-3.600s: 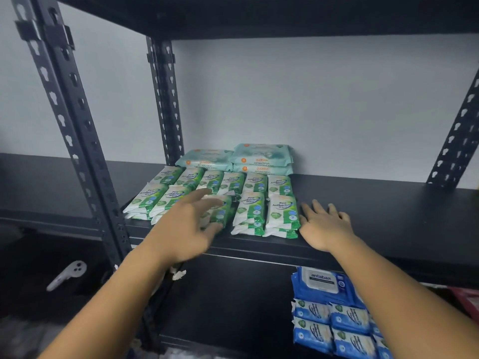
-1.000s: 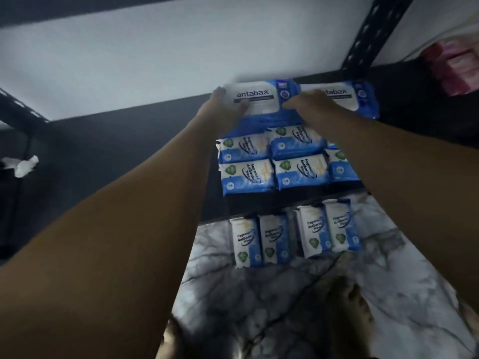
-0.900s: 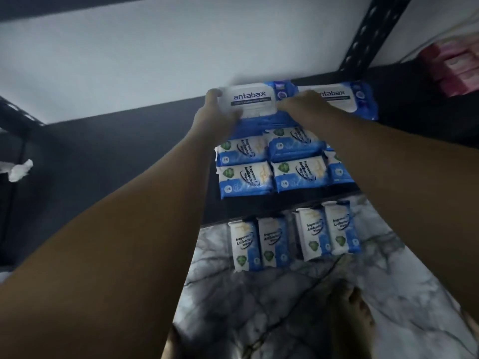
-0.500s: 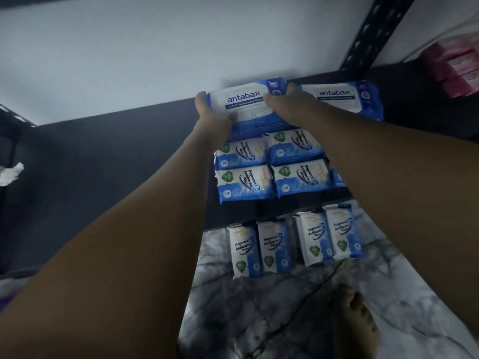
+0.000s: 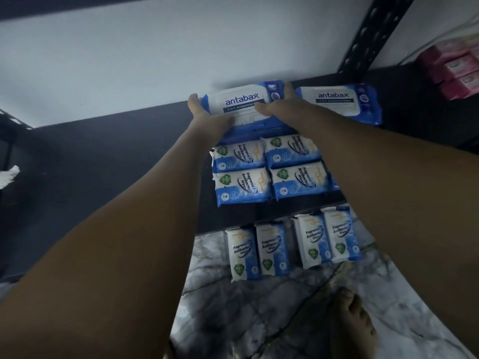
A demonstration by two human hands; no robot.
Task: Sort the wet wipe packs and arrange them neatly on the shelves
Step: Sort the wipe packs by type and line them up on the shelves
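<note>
Both hands hold a large blue and white Antabax wipe pack (image 5: 239, 101) at the back of the low black shelf (image 5: 103, 156). My left hand (image 5: 207, 120) grips its left end and my right hand (image 5: 280, 107) its right end. A second large Antabax pack (image 5: 339, 102) lies just to the right. In front of them, several small blue antibacterial wipe packs (image 5: 267, 172) lie in rows on the shelf. Several more small blue packs (image 5: 290, 244) lie on the marble floor below the shelf edge.
A black perforated upright (image 5: 368, 35) rises at the back right. Pink packs (image 5: 456, 68) sit at the far right of the shelf. A crumpled white tissue (image 5: 7, 174) lies at the far left. My bare foot (image 5: 350, 320) rests on the marble floor (image 5: 259, 320).
I turned from the upper shelf of green packs down to the low shelf. Over the last second both hands have slid the large Antabax pack slightly left, away from the second pack.
</note>
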